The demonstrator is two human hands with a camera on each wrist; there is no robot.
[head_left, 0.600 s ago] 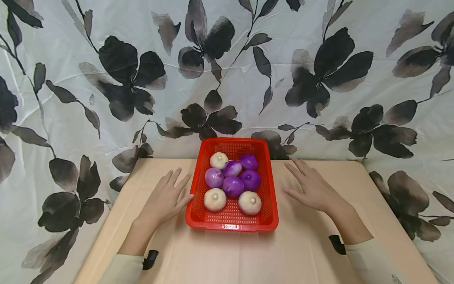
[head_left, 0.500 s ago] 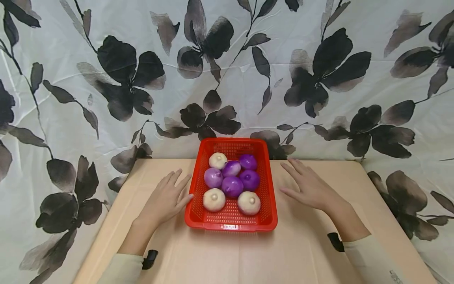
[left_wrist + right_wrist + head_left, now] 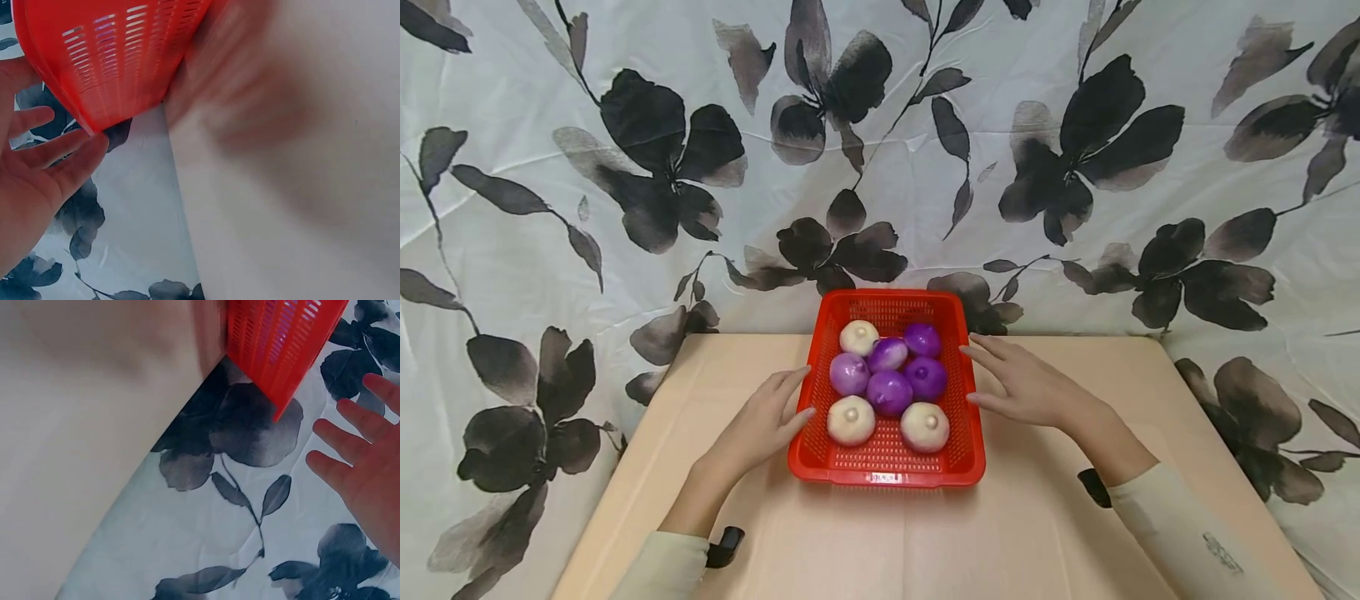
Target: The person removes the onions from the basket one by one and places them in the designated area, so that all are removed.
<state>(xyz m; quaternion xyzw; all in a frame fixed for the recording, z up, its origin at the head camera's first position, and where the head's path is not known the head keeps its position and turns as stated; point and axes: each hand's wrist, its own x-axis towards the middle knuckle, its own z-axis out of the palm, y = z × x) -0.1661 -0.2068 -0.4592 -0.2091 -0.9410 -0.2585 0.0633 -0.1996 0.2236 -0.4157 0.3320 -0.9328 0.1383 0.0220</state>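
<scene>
A red perforated plastic basket point(image 3: 820, 463) stands on the table in the head view. In it lie three round white bulbs point(image 3: 851, 420) with short stubs on top, and several glossy purple onions point(image 3: 890, 392). My left hand point(image 3: 762, 425) is at the basket's left side, thumb and fingertips right at the rim; the left wrist view shows those fingers against the red rim point(image 3: 94, 128). Across from it, my right hand point(image 3: 1037, 385) reaches in with spread, fairly straight fingers, its fingertips close to the right rim. In the right wrist view its fingers point(image 3: 344, 453) show a gap from the basket point(image 3: 281, 362).
The basket stands on a pale wooden-coloured table point(image 3: 910, 550), near its back edge. Behind and around hangs a white cloth point(image 3: 925, 192) with dark floral print. Black straps point(image 3: 724, 547) sit at both wrists, below light sleeves point(image 3: 662, 568).
My right hand has moved left, bringing its fingertips to the basket's right rim. My left hand has shifted slightly right, closer against the left rim. The basket and its contents stay put.
</scene>
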